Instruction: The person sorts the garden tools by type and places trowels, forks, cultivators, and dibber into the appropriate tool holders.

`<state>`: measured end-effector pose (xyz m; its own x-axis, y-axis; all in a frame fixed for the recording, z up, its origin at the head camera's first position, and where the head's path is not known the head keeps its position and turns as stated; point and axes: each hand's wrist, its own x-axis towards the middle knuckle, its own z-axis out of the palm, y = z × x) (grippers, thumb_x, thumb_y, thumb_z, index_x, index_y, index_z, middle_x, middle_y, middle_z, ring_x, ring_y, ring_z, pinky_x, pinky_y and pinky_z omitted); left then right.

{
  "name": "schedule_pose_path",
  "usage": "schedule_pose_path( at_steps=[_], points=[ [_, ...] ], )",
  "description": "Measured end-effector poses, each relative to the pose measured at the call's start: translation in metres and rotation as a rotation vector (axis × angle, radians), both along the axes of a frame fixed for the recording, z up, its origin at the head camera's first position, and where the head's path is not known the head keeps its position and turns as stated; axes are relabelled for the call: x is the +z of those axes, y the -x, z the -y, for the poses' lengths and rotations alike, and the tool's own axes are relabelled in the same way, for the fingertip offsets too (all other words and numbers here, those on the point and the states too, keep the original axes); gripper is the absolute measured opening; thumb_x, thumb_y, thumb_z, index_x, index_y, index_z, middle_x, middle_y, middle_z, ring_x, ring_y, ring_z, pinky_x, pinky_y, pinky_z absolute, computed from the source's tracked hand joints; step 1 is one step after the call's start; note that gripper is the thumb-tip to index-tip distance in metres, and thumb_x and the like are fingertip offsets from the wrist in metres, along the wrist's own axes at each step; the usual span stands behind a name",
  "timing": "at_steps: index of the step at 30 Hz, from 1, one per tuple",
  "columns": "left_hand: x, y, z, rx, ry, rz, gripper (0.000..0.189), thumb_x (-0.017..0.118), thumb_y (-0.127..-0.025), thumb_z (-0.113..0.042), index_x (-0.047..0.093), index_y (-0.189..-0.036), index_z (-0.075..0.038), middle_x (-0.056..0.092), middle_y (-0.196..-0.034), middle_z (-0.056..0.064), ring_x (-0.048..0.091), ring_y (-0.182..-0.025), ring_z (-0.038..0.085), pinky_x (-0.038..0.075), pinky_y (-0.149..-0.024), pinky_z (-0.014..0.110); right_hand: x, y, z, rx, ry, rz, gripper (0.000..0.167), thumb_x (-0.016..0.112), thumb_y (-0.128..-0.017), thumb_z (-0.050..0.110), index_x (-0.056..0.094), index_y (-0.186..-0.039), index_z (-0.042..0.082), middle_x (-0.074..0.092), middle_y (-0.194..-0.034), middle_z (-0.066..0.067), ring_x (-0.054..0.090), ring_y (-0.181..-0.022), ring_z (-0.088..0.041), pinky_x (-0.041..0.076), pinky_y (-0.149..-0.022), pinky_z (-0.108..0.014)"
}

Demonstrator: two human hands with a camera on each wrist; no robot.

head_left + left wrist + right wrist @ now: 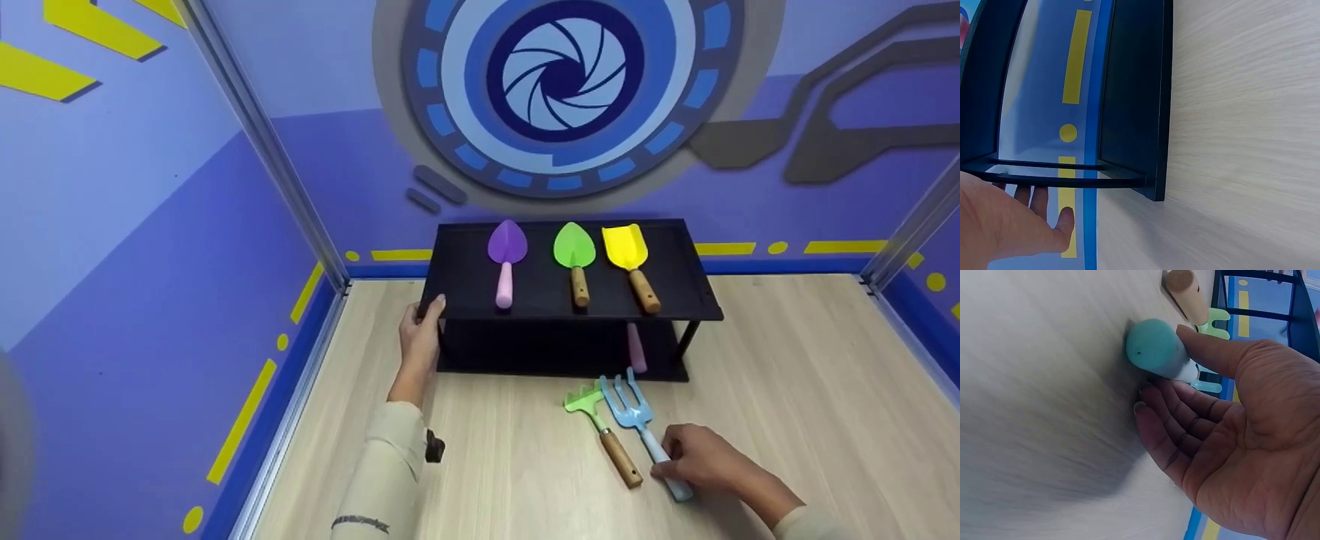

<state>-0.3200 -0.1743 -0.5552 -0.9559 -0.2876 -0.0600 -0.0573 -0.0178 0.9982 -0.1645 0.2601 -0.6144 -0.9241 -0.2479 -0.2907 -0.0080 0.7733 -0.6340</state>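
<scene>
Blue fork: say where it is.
In the head view, the blue fork is at the lower right, in front of the black rack, right of the green rake, its handle at the right hand.

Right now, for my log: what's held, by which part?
Right grip: the blue fork, by its handle. Left grip: the black rack, by its upper left edge.

On the black rack, the left trowel had a purple blade and pink handle, the middle trowel a bright green blade and brown handle, and the right scoop a yellow blade and brown handle. Nearer, on the pale, wood-grained table, the hand fork was light blue and the rake green with a brown handle. The far wall was light blue over violet, patterned with a ringed blue-and-grey emblem.
</scene>
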Motion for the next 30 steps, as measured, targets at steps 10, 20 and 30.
schedule_pose_path(
  at_steps=[10, 20, 30],
  points=[
    [-0.001, -0.002, 0.002, 0.013, 0.024, 0.009, 0.042, 0.067, -0.101, -0.054, 0.06, -0.112, -0.015, 0.051, -0.102, -0.001, 0.05, -0.105, 0.025, 0.04, -0.091, 0.034, -0.004, 0.002, 0.008, 0.05, 0.049, -0.043, 0.029, 0.086, -0.086, 0.026, 0.064, -0.089, 0.007, 0.061, -0.076, 0.001, 0.054, -0.064, -0.01, 0.043, -0.053, -0.023],
    [0.0, 0.0, -0.001, 0.021, 0.005, 0.005, 0.039, 0.068, -0.102, -0.05, 0.06, -0.112, -0.013, 0.053, -0.105, 0.0, 0.05, -0.106, 0.023, 0.041, -0.094, 0.034, -0.007, 0.006, 0.019, 0.063, 0.071, -0.048, 0.025, 0.085, -0.085, 0.024, 0.064, -0.088, 0.009, 0.062, -0.076, 0.002, 0.056, -0.065, -0.01, 0.045, -0.052, -0.023],
    [-0.002, 0.002, -0.001, 0.013, 0.033, 0.002, 0.04, 0.068, -0.101, -0.05, 0.061, -0.112, -0.013, 0.053, -0.106, 0.001, 0.051, -0.107, 0.025, 0.041, -0.093, 0.036, -0.006, 0.006, 0.017, 0.054, 0.11, -0.043, 0.022, 0.082, -0.085, 0.018, 0.063, -0.088, 0.008, 0.061, -0.074, 0.001, 0.056, -0.063, -0.009, 0.047, -0.05, -0.023]
  ],
)
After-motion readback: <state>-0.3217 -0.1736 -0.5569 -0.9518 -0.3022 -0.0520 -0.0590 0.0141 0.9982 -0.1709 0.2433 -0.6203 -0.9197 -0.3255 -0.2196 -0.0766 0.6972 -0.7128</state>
